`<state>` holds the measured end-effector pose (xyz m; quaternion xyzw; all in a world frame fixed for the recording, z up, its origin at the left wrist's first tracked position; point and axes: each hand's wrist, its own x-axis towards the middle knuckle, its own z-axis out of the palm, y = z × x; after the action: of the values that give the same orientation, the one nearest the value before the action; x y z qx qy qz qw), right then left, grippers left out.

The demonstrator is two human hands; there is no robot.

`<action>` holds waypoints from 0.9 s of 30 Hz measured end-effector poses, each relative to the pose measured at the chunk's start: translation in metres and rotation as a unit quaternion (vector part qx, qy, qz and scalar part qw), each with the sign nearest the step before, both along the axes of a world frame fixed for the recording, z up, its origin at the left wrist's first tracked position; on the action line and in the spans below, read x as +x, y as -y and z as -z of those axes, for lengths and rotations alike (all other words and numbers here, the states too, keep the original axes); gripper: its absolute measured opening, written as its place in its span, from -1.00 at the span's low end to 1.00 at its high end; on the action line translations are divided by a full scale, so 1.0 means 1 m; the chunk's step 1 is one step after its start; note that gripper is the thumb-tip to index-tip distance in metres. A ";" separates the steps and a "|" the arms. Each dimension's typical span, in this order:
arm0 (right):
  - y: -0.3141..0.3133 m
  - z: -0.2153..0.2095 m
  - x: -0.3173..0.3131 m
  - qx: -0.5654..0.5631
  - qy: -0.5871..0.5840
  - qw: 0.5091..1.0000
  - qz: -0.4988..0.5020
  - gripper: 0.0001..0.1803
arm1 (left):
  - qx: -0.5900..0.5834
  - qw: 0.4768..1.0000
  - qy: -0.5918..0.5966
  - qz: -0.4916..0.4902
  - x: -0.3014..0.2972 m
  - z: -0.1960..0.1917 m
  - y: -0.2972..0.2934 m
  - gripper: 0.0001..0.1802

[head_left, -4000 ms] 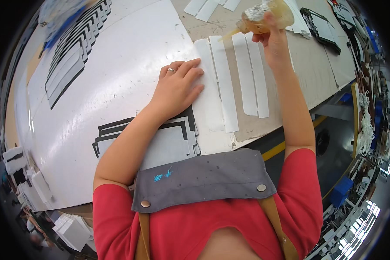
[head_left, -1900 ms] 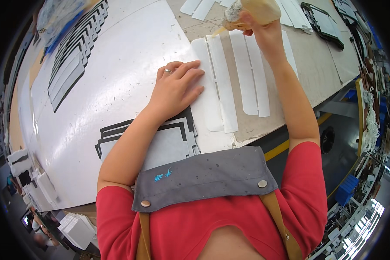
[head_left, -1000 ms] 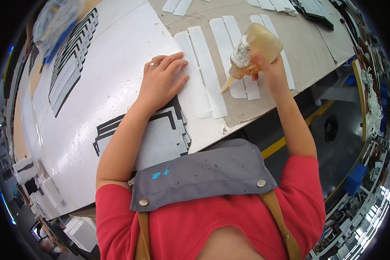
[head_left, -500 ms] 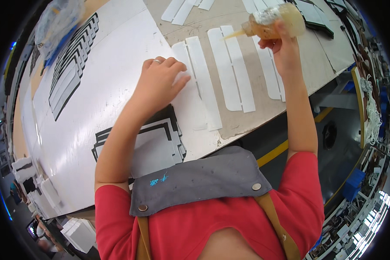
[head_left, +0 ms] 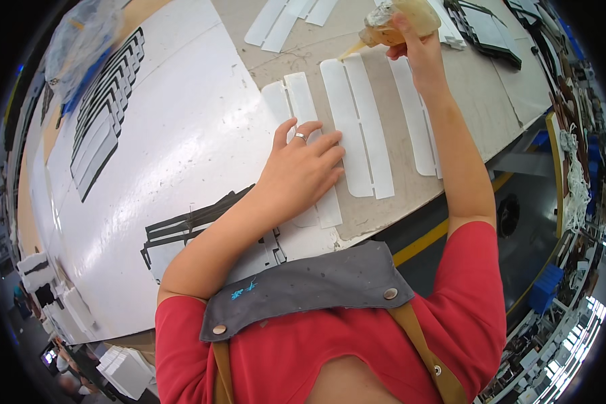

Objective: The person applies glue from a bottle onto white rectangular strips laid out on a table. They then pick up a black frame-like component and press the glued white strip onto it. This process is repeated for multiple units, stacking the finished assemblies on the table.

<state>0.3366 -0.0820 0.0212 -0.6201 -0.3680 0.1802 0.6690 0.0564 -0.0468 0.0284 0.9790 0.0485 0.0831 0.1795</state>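
Observation:
In my right hand (head_left: pixel 419 57) is a clear squeeze bottle (head_left: pixel 423 12) of amber liquid, tilted so its thin nozzle points down and left. The nozzle tip is at the far end of a white slotted panel (head_left: pixel 362 141); I cannot tell whether it touches. My left hand (head_left: pixel 304 165) is open, palm down, fingers spread over a second white panel (head_left: pixel 301 97), hiding its middle. Its fingertips reach the near panel's left edge, and nothing is gripped. A third white panel (head_left: pixel 411 111) lies to the right, partly behind my right forearm.
Overlapping dark-edged panels (head_left: pixel 104 128) form a row at the left. Below my left forearm lies another dark-edged stack (head_left: pixel 168 232). A clear plastic bag (head_left: pixel 91 34) sits at the far left, a black-framed piece (head_left: pixel 485 34) at the far right. The table's near edge runs beside me.
My left hand has moved right and nearer to me, its fingers spreading beside the middle panel. The bottle has shifted left and farther away, its nozzle now at that panel's far end.

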 end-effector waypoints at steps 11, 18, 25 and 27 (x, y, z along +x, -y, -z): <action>0.047 -0.011 -0.033 -0.048 -0.024 0.998 -0.029 -0.51 | 0.015 1.000 0.018 -0.009 0.001 0.006 0.000 -0.79; 0.095 -0.014 -0.060 -0.099 -0.056 0.993 -0.045 -0.52 | 0.019 1.000 0.020 -0.005 0.001 0.004 0.001 -0.79; 0.137 -0.010 -0.080 -0.117 -0.121 0.982 -0.082 -0.49 | 0.034 0.999 0.039 -0.005 0.001 0.008 0.001 -0.82; 0.137 -0.011 -0.080 -0.070 -0.175 0.980 -0.062 -0.51 | 0.035 0.998 0.043 -0.005 0.002 0.008 0.002 -0.82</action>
<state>0.2570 -0.2194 0.0320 -0.6000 -0.2699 0.3523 0.6656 0.0586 -0.0489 0.0207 0.9801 0.0426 0.1272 0.1462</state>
